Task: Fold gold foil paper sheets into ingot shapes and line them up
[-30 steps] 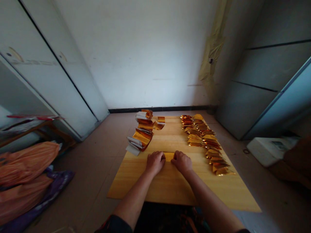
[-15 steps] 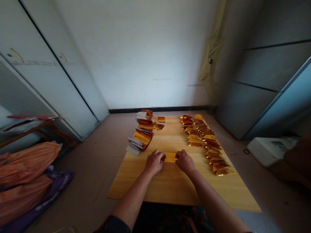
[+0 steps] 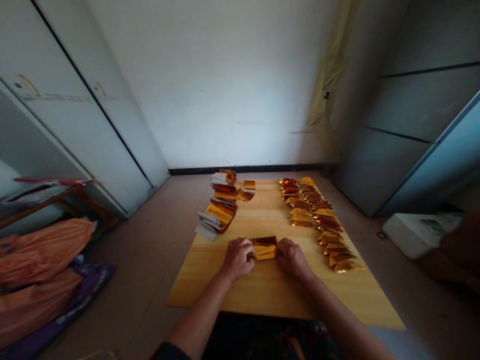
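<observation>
A sheet of gold foil paper is stretched between my two hands, low over the middle of the wooden board. Its far edge stands up darker, with a bright fold along the near side. My left hand pinches the left end, fingers curled. The right end is gripped by my right hand, its fingertips partly hidden. Beyond my left hand lie stacks of gold foil sheets with pale backs. Rows of folded gold paper pieces run down the board's right side.
Two loose gold sheets lie near the board's far edge. A white wall rises behind, with cabinets to the left. Orange bags are on the left; a white box sits on the floor at right.
Both hands have come slightly nearer to me. The foil paper between them, flat and narrow before, now shows a raised dark far edge and a fold.
</observation>
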Tool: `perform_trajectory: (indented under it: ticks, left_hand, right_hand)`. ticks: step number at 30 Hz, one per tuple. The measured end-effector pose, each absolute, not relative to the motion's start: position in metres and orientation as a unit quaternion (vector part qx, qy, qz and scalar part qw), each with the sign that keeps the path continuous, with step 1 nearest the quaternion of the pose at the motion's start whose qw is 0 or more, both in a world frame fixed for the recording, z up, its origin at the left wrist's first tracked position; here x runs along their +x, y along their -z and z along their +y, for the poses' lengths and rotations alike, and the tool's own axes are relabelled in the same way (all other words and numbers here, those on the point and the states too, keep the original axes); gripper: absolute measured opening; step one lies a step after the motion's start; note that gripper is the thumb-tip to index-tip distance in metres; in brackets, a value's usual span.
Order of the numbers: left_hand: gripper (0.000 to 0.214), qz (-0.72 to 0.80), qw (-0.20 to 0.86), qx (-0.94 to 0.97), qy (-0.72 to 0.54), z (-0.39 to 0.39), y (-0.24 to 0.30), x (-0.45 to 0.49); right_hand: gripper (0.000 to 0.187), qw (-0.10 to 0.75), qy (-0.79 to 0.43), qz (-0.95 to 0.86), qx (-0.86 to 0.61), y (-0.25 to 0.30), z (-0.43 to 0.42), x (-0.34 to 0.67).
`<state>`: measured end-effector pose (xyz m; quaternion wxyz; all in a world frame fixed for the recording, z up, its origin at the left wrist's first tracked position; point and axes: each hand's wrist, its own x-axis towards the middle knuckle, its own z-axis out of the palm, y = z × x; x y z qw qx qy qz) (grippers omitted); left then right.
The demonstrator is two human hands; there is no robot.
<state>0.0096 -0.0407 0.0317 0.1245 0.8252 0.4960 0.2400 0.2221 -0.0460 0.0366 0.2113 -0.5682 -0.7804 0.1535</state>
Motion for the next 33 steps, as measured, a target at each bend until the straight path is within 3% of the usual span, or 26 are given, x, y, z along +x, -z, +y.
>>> perform_trajectory:
  ticks: [6,11,13,17,19,23,30,33]
  left_hand:
    - [0.005,0.508,0.115,0.816,-0.250,-0.040,-0.030,0.011]
    - [0.011,0.521,0.125,0.804,-0.256,-0.039,-0.028,0.011]
    - [0.023,0.528,0.128,0.796,-0.266,-0.039,-0.027,0.010]
    - [0.063,0.525,0.127,0.790,-0.289,-0.039,-0.024,0.010]
    - [0.071,0.527,0.130,0.791,-0.282,-0.039,-0.024,0.010]
    - [0.062,0.530,0.119,0.799,-0.259,-0.040,-0.028,0.012]
    - [0.017,0.511,0.100,0.819,-0.240,-0.041,-0.028,0.013]
    - [0.018,0.499,0.101,0.829,-0.233,-0.042,-0.028,0.012]
  right_hand:
    - [0.013,0.236,-0.175,-0.752,-0.590,-0.040,-0.041,0.226]
    - [0.048,0.305,-0.177,-0.733,-0.581,-0.029,-0.026,0.219]
    - [0.049,0.290,-0.169,-0.749,-0.571,-0.026,-0.022,0.216]
    - [0.033,0.236,-0.159,-0.765,-0.578,-0.030,-0.022,0.215]
    - [0.027,0.205,-0.168,-0.774,-0.576,-0.034,-0.023,0.216]
    - [0.015,0.159,-0.172,-0.785,-0.574,-0.043,-0.023,0.221]
    - [0.016,0.105,-0.139,-0.839,-0.515,-0.046,-0.026,0.224]
    - [0.018,0.094,-0.114,-0.858,-0.493,-0.044,-0.031,0.224]
